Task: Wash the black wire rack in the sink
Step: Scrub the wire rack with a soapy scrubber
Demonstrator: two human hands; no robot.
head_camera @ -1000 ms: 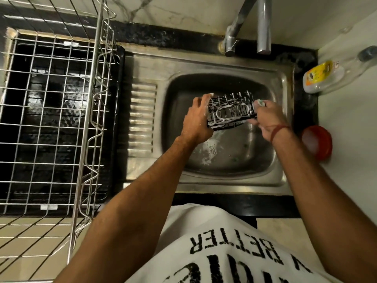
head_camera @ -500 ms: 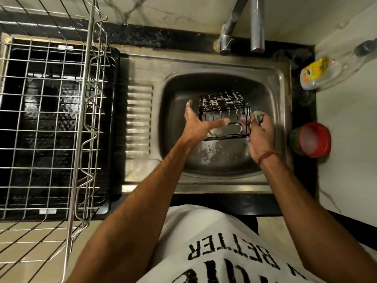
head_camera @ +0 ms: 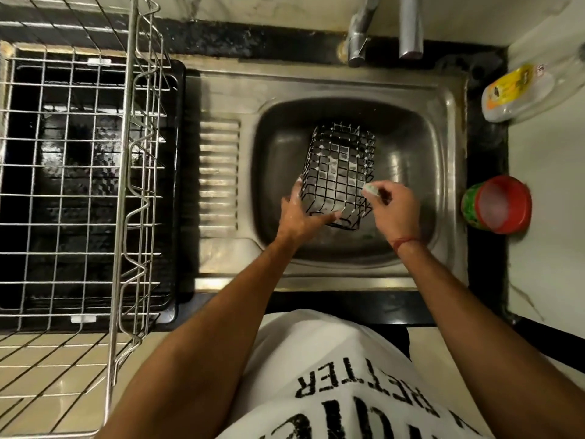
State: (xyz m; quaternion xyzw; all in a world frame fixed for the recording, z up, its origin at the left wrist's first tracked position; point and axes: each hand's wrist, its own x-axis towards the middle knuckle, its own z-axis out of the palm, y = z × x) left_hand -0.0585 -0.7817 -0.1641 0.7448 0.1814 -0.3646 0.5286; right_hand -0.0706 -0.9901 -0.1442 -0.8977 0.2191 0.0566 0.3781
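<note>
A steel sink [head_camera: 449, 172] is sitting in a black counter [head_camera: 487, 160], seen from above, with a pale marble wall running along the far side. Two taps [head_camera: 411, 26] are reaching over the sink's far edge. In the basin, a black wire rack [head_camera: 340, 160] is lying tilted, its far end lower in the bowl and its near end raised between the person's hands. The left hand [head_camera: 300, 217] is supporting the rack's near left corner, thumb lying along the near rim and fingers reaching up the left side; whether the fingers are curling round the wires cannot be told. The right hand [head_camera: 394, 207] is pinching a small pale scrubber [head_camera: 371, 189] and holding it against the rack's near right edge. A red thread is circling the right wrist. To the left, a metal dish rack [head_camera: 126, 172] is standing over a black tray [head_camera: 177, 185]. On the right, a bottle [head_camera: 512, 90] with a yellow label is lying on its side at the far end, and a red tub [head_camera: 497, 204] is standing nearer.
</note>
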